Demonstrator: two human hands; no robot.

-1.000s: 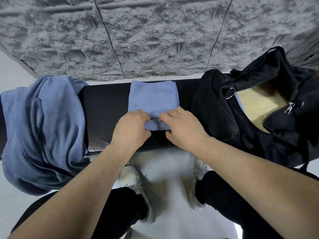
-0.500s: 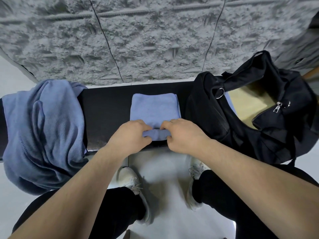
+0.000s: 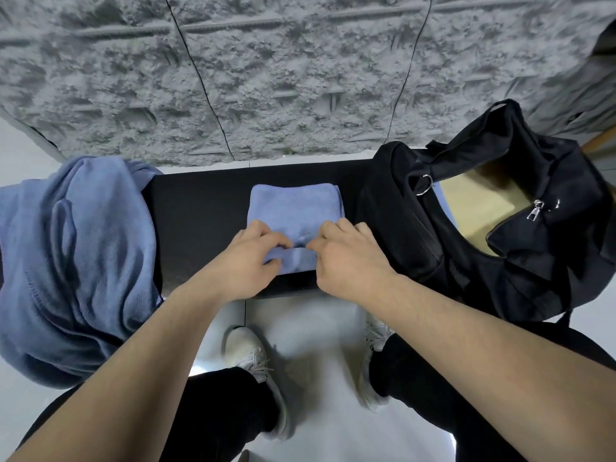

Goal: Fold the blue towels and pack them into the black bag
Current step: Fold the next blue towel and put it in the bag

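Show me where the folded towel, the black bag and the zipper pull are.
folded towel [image 3: 293, 208]: head view, on its flat top face.
black bag [image 3: 520, 271]: head view, on its near side wall.
zipper pull [image 3: 534, 212]: head view, on the metal tab.

Counting from here: two hands showing, left hand [image 3: 248, 258] and right hand [image 3: 346, 258]. One folded blue towel [image 3: 293, 211] sitting mid-bench. One heap of unfolded blue towels [image 3: 76, 261], count inside not resolving. One black bag [image 3: 500, 255]. One black bench [image 3: 200, 221]. Two white shoes [image 3: 256, 371] showing below.
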